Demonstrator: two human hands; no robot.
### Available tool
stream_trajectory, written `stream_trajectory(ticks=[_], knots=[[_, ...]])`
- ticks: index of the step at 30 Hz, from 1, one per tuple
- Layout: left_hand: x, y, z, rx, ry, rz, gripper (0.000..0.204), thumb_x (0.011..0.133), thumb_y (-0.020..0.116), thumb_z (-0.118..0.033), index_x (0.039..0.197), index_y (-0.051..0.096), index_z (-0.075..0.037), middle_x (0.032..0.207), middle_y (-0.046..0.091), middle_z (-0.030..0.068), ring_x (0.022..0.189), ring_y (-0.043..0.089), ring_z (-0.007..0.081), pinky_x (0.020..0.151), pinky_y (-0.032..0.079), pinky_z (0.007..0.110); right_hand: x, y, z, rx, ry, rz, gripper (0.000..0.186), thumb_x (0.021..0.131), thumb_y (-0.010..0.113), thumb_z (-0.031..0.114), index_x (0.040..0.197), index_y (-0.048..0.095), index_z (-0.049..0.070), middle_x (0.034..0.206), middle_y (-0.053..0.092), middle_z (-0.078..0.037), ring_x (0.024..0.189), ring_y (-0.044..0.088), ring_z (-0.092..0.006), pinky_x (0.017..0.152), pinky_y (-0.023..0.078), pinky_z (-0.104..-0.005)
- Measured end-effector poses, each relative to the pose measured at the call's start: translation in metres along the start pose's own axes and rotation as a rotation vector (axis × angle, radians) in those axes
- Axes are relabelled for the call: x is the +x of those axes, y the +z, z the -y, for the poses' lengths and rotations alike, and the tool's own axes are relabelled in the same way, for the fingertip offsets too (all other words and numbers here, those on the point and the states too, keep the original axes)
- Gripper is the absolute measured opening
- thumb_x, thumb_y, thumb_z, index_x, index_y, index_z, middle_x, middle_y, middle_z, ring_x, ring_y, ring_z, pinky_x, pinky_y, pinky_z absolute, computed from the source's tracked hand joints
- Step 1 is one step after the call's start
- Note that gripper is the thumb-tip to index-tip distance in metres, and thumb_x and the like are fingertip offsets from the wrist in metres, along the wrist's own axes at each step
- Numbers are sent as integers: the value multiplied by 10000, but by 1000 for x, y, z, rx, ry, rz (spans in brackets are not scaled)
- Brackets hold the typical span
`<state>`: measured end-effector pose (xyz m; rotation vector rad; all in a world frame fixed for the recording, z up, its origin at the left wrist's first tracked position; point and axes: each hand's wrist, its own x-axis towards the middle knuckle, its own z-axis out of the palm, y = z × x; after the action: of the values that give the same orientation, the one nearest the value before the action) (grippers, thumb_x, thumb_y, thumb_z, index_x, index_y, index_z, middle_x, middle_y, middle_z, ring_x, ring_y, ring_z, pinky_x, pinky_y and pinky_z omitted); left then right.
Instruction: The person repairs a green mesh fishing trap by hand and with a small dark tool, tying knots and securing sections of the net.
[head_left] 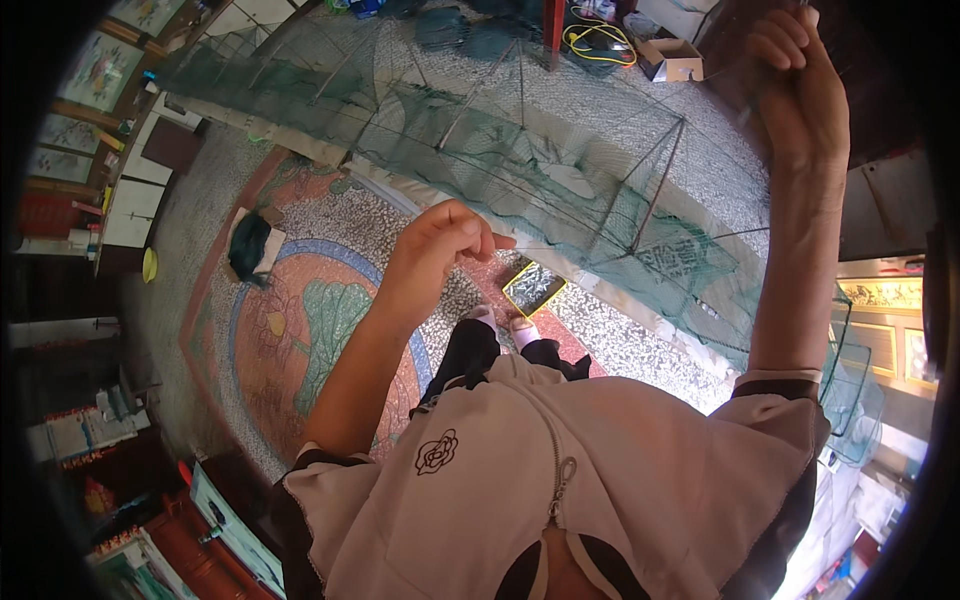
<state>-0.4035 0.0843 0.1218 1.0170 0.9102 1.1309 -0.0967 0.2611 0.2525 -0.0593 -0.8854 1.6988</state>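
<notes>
My left hand (437,250) is raised in front of me, its fingers curled and pinched together. A faint thin line seems to run right from its fingertips, but what it holds is too small to name. My right hand (800,100) is lifted high at the upper right, its fingers closed; what they hold, if anything, cannot be made out. Beyond the left hand, a long green mesh net (480,130) with thin rod frames stretches across the room from upper left to lower right. Near my feet lies a yellow-rimmed tray (510,300) with many small shiny pieces.
An opened cardboard box (672,62) and a coiled yellow cable (600,60) lie past the net. Dark green netting in another box (272,245) sits on the patterned floor (290,400) to the left. A red post (552,35) rises at the back.
</notes>
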Motion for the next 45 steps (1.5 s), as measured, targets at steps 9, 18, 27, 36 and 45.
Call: stream_trajectory(ticks=[9, 18, 27, 36, 45], knots=[[15, -67, 5, -469, 54, -208, 109, 966, 495, -163, 917, 519, -68, 921, 604, 86, 742, 629, 168, 602, 445, 265, -23, 46, -132, -1538, -236, 586, 103, 819, 636, -8, 900, 673, 44, 867, 651, -71, 844, 619, -200, 671, 485, -339], [49, -102, 3, -334, -121, -111, 118, 957, 527, -160, 897, 546, -61, 998, 609, 94, 667, 575, 88, 537, 379, 197, -31, 23, -205, -2006, 52, 305, 48, 780, 657, 139, 824, 668, 123, 784, 590, -18, 835, 591, -240, 690, 502, -357], [61, -121, -10, -132, -162, 91, 234, 921, 608, -286, 935, 570, -55, 960, 595, 27, 657, 552, 46, 518, 338, 177, -34, 35, -232, -1998, 126, 121, 44, 770, 672, 137, 812, 681, 132, 793, 582, -11, 822, 582, -231, 693, 499, -353], [66, -127, -8, -93, -165, 184, 284, 943, 579, -226, 1129, 567, -13, 851, 574, 28, 641, 546, 61, 499, 331, 183, -39, 43, -231, -2060, 134, 38, 75, 780, 706, 118, 840, 698, 74, 780, 615, -36, 776, 583, -217, 679, 491, -346], [65, -124, -11, -34, -151, 84, 265, 940, 579, -214, 1110, 578, -10, 845, 562, 20, 625, 540, 68, 498, 332, 185, -37, 29, -239, -1884, 104, 102, 108, 764, 717, 87, 858, 678, 51, 780, 613, -51, 809, 596, -217, 689, 501, -349]])
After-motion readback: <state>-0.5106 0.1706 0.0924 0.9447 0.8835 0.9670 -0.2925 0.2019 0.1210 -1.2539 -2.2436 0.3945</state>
